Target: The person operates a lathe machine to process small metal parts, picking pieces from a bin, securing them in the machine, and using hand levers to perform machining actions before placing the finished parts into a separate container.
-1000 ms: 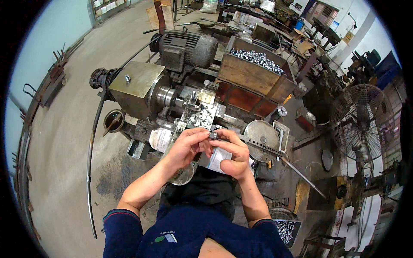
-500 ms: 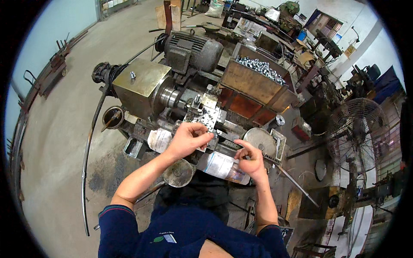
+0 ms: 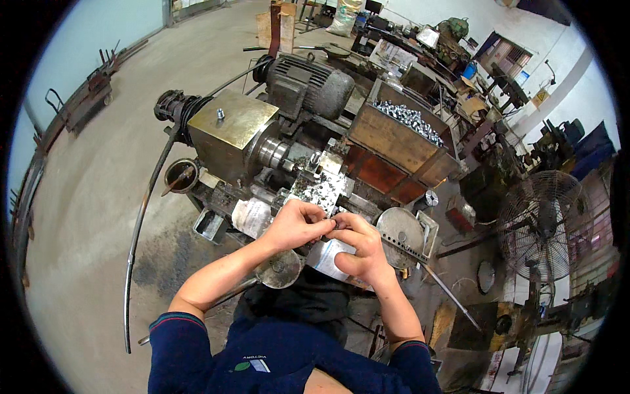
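My left hand (image 3: 299,226) and my right hand (image 3: 361,244) meet in front of the lathe, fingertips pinched together. Something small and dark may sit between them, but the fingers hide it. Just beyond lies the chip-strewn metal slide (image 3: 320,189), with a tool post (image 3: 330,163) at its back. The bare metal spindle (image 3: 272,153) sticks out of the headstock (image 3: 230,125) to the left of the slide. Below my right hand is a white printed sheet (image 3: 328,257), partly covered. A pale cloth or bag (image 3: 252,217) lies left of my left hand.
A rusty metal bin (image 3: 397,141) full of small shiny metal parts (image 3: 410,121) stands behind the slide. An electric motor (image 3: 308,85) sits behind the headstock. Round handwheels (image 3: 401,229) flank my hands. A caged fan (image 3: 541,217) stands at right; a long hose (image 3: 141,243) hangs left.
My right hand has moved left and up to meet my left hand at the fingertips. Its raised index finger has curled in. The whole view has shifted slightly.
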The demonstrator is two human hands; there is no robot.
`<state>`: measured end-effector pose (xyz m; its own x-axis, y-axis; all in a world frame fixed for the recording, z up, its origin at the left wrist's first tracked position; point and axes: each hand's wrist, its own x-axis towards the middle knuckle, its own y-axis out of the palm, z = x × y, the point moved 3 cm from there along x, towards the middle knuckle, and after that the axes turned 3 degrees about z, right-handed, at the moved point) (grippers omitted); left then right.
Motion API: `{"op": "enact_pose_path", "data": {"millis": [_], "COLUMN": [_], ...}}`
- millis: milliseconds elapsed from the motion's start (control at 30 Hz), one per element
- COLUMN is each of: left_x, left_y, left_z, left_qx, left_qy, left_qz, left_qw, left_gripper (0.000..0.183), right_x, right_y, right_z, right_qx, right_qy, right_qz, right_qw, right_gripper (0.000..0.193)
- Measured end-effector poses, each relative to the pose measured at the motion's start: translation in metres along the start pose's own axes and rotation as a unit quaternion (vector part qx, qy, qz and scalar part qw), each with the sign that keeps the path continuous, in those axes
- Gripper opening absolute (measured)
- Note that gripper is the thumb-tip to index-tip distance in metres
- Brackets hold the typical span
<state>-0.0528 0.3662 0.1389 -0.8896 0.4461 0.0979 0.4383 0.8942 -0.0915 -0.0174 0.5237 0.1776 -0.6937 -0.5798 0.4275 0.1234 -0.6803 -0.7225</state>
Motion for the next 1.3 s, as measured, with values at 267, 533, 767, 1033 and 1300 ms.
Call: {"op": "enact_pose_path", "data": {"millis": [267, 533, 767, 1033, 1300], "left_x": [-0.002, -0.014, -0.055, -0.179, -0.248], "left_y": [-0.011, -0.042, -0.124, -0.254, -0.269], "left_z": [0.005, -0.002, -0.009, 0.001, 0.062], "left_qx": [0.04, 0.086, 0.048, 0.569, 0.422], "left_qy": [0.038, 0.073, -0.027, -0.136, -0.259], "left_qz": [-0.051, -0.031, -0.03, -0.245, -0.345], "left_qw": [0.997, 0.993, 0.998, 0.773, 0.797], "left_gripper": [0.017, 0.016, 0.018, 0.021, 0.041], "right_x": [0.015, 0.047, 0.115, 0.164, 0.173], "right_y": [0.007, 0.024, 0.037, 0.098, 0.106], "right_z": [0.002, -0.014, -0.038, -0.092, -0.107], "right_qx": [-0.005, 0.125, -0.07, -0.293, -0.089], "right_qy": [0.006, 0.05, -0.044, 0.104, 0.199], "right_qz": [0.03, 0.095, 0.103, 0.227, 0.123], "right_qw": [1.0, 0.986, 0.991, 0.923, 0.968], "right_gripper": [0.032, 0.028, 0.025, 0.028, 0.022]}}
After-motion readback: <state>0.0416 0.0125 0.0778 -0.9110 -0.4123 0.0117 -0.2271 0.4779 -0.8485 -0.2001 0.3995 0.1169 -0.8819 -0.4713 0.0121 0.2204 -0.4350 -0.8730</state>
